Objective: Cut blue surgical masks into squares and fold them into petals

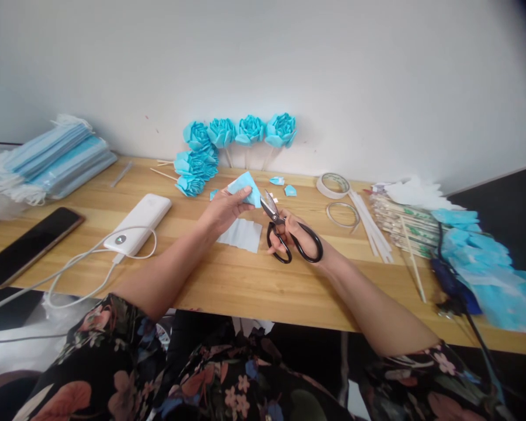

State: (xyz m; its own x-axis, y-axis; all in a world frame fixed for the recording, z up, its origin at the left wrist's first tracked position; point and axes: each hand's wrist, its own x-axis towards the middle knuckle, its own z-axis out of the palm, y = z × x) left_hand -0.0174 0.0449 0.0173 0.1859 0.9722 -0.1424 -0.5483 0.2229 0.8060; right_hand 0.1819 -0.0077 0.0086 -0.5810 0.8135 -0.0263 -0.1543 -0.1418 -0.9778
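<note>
My left hand [228, 207] pinches a folded piece of light-blue fabric [248, 185] between thumb and fingers. In my right hand [289, 231] is a pair of black-handled scissors [309, 244], with its blades parted and pointing at the fabric's right edge. Whether the blades touch the fabric I cannot tell. Small blue scraps [290, 190] lie on the table just beyond the scissors. Below my left hand a pale white sheet [241, 235] rests flat on the wood. Several blue fabric roses [250, 130] on sticks stand or lie against the wall behind.
On the left are stacked face masks [65, 153], a dark phone [31, 245] and a white power bank [139, 221] with a cable. Tape rolls [333, 185], white strips [370, 225], packed sticks [405, 225], a blue-handled tool [453, 286] and blue fabric pieces [495, 275] lie right.
</note>
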